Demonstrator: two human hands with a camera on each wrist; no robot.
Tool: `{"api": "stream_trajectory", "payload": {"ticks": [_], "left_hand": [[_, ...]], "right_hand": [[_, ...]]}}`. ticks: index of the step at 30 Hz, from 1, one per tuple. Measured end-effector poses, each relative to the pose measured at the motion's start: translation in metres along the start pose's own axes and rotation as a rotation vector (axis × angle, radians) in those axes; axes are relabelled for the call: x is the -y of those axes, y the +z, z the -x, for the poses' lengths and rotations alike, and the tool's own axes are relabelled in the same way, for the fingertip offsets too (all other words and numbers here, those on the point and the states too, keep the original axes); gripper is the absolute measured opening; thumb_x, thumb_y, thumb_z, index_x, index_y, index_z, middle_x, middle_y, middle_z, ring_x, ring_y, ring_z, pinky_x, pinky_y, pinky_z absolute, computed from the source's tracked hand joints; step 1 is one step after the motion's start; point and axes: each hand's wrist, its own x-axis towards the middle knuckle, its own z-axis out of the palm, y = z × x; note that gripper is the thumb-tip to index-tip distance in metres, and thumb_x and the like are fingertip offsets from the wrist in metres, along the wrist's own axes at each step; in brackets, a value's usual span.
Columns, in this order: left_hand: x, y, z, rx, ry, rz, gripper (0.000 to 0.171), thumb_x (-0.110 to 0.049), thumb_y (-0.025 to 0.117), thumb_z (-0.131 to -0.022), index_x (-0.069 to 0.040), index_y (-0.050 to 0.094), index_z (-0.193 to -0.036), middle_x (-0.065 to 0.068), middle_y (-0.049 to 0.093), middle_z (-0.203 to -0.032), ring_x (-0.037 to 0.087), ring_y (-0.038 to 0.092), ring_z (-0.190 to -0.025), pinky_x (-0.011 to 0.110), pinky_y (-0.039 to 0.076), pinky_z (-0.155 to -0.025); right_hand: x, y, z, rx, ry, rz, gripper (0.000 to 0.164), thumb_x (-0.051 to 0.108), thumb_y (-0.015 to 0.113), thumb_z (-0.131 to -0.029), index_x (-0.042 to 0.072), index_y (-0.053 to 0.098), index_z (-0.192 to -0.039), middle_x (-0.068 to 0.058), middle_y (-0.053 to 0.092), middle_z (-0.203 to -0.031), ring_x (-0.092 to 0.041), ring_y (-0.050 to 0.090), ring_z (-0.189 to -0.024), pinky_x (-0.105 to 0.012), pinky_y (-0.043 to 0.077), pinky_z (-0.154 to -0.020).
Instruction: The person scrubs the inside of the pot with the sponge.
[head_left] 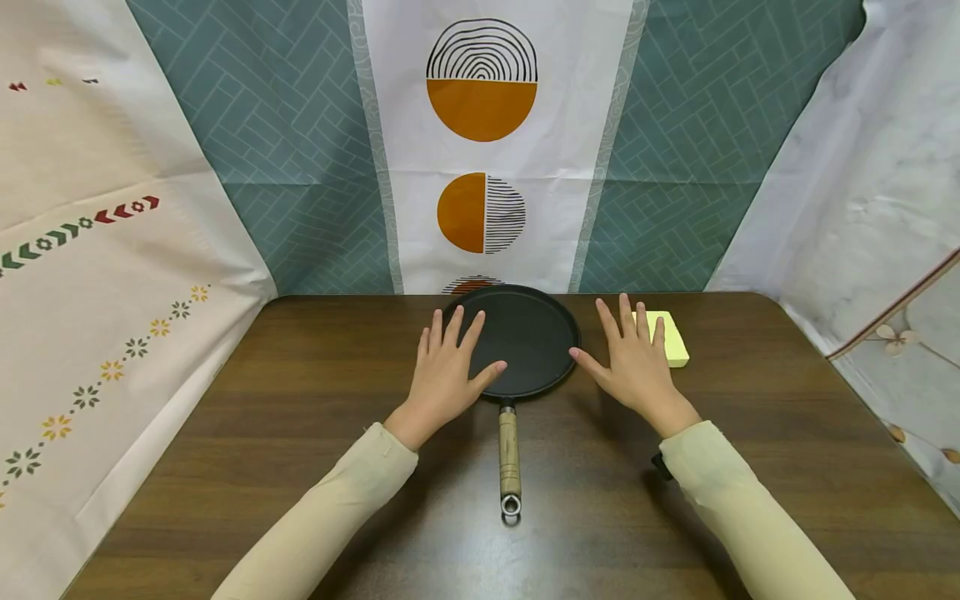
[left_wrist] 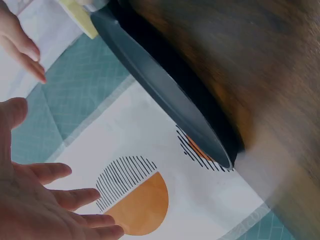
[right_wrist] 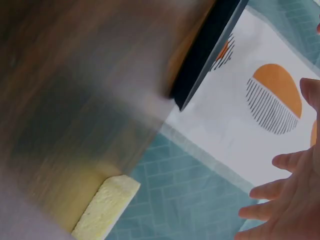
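Note:
A round black flat pan (head_left: pixel 525 342) lies on the table with its wooden handle (head_left: pixel 508 454) pointing toward me. My left hand (head_left: pixel 444 371) is held above the pan's left edge, fingers spread and holding nothing. To the right of the pan hovers my right hand (head_left: pixel 633 362), its fingers also spread and bare. Partly behind the right fingers sits a pale yellow sponge (head_left: pixel 675 343), seen too as a sponge block (right_wrist: pixel 107 207) in the right wrist view. In the left wrist view the pan (left_wrist: pixel 165 85) is apart from the left palm (left_wrist: pixel 40 200).
The brown wooden table (head_left: pixel 337 517) reaches a patterned cloth (head_left: pixel 315 167) hanging along its back edge. A cream cloth (head_left: pixel 97 292) with stitched flowers borders the left side, and a white marbled cloth (head_left: pixel 885 208) the right.

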Motion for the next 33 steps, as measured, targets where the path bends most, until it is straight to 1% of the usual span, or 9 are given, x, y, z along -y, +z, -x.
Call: {"api": "stream_trajectory", "payload": {"ticks": [3, 6, 10, 12, 15, 20, 26, 30, 33], "left_hand": [[-0.001, -0.001, 0.003, -0.013, 0.011, 0.039, 0.078, -0.053, 0.055, -0.093, -0.016, 0.023, -0.154, 0.018, 0.017, -0.157, 0.041, 0.004, -0.144, 0.059, 0.011, -0.115], [-0.003, -0.002, 0.005, -0.029, 0.008, 0.103, 0.076, -0.047, 0.059, -0.093, -0.014, 0.026, -0.153, 0.02, 0.02, -0.156, 0.042, 0.008, -0.143, 0.06, 0.014, -0.114], [-0.005, -0.003, 0.009, -0.031, -0.016, 0.192, 0.075, -0.039, 0.064, -0.092, -0.01, 0.029, -0.151, 0.023, 0.022, -0.154, 0.043, 0.012, -0.142, 0.06, 0.018, -0.113], [-0.007, -0.004, 0.011, -0.022, -0.031, 0.241, 0.074, -0.036, 0.065, -0.091, -0.008, 0.03, -0.15, 0.023, 0.024, -0.153, 0.044, 0.015, -0.142, 0.06, 0.02, -0.112], [-0.008, -0.004, 0.014, 0.001, -0.048, 0.319, 0.074, -0.031, 0.067, -0.091, -0.004, 0.031, -0.149, 0.024, 0.028, -0.15, 0.042, 0.021, -0.139, 0.059, 0.025, -0.11], [-0.012, -0.006, 0.02, 0.06, -0.08, 0.444, 0.073, -0.027, 0.067, -0.091, -0.003, 0.031, -0.148, 0.022, 0.033, -0.147, 0.038, 0.029, -0.135, 0.054, 0.035, -0.106], [-0.013, -0.006, 0.026, 0.122, -0.127, 0.579, 0.069, -0.021, 0.068, -0.09, -0.001, 0.034, -0.146, 0.024, 0.04, -0.14, 0.039, 0.04, -0.128, 0.053, 0.04, -0.102], [-0.014, -0.003, 0.029, 0.17, -0.185, 0.668, 0.066, -0.018, 0.068, -0.09, 0.001, 0.036, -0.143, 0.025, 0.044, -0.137, 0.04, 0.045, -0.122, 0.052, 0.044, -0.096], [-0.017, -0.002, 0.031, 0.213, -0.25, 0.752, 0.065, -0.016, 0.069, -0.089, 0.001, 0.037, -0.143, 0.026, 0.044, -0.137, 0.039, 0.045, -0.121, 0.051, 0.044, -0.095]], "right_hand": [[-0.005, -0.002, -0.003, 0.006, 0.016, -0.015, 0.087, 0.06, 0.048, -0.093, 0.011, 0.013, -0.155, -0.026, 0.002, -0.157, -0.048, -0.001, -0.141, -0.067, -0.004, -0.11], [-0.01, -0.003, -0.007, 0.002, 0.025, -0.032, 0.086, 0.061, 0.046, -0.093, 0.01, 0.013, -0.154, -0.026, 0.004, -0.157, -0.049, 0.0, -0.141, -0.066, -0.003, -0.111], [-0.017, -0.006, -0.011, 0.005, 0.026, -0.067, 0.086, 0.061, 0.045, -0.093, 0.008, 0.014, -0.154, -0.028, 0.006, -0.156, -0.051, 0.003, -0.14, -0.068, -0.003, -0.11], [-0.02, -0.008, -0.012, 0.012, 0.027, -0.082, 0.086, 0.06, 0.044, -0.094, 0.007, 0.013, -0.154, -0.029, 0.007, -0.156, -0.052, 0.004, -0.14, -0.069, -0.002, -0.109], [-0.024, -0.012, -0.014, 0.019, 0.035, -0.107, 0.086, 0.059, 0.043, -0.095, 0.006, 0.011, -0.154, -0.029, 0.007, -0.155, -0.052, 0.004, -0.14, -0.07, -0.002, -0.108], [-0.033, -0.017, -0.018, 0.04, 0.045, -0.16, 0.086, 0.057, 0.044, -0.095, 0.005, 0.009, -0.154, -0.028, 0.006, -0.156, -0.051, 0.004, -0.14, -0.069, -0.001, -0.109], [-0.046, -0.016, -0.023, 0.047, 0.047, -0.241, 0.083, 0.052, 0.048, -0.096, 0.002, 0.013, -0.153, -0.03, 0.01, -0.154, -0.05, 0.006, -0.14, -0.069, 0.002, -0.11], [-0.056, -0.017, -0.024, 0.072, 0.044, -0.319, 0.081, 0.046, 0.05, -0.097, 0.002, 0.012, -0.153, -0.028, 0.007, -0.156, -0.049, 0.003, -0.141, -0.068, 0.003, -0.11], [-0.064, -0.019, -0.025, 0.102, 0.041, -0.36, 0.081, 0.044, 0.05, -0.097, 0.004, 0.008, -0.154, -0.024, 0.004, -0.157, -0.048, 0.0, -0.141, -0.067, 0.004, -0.111]]}}
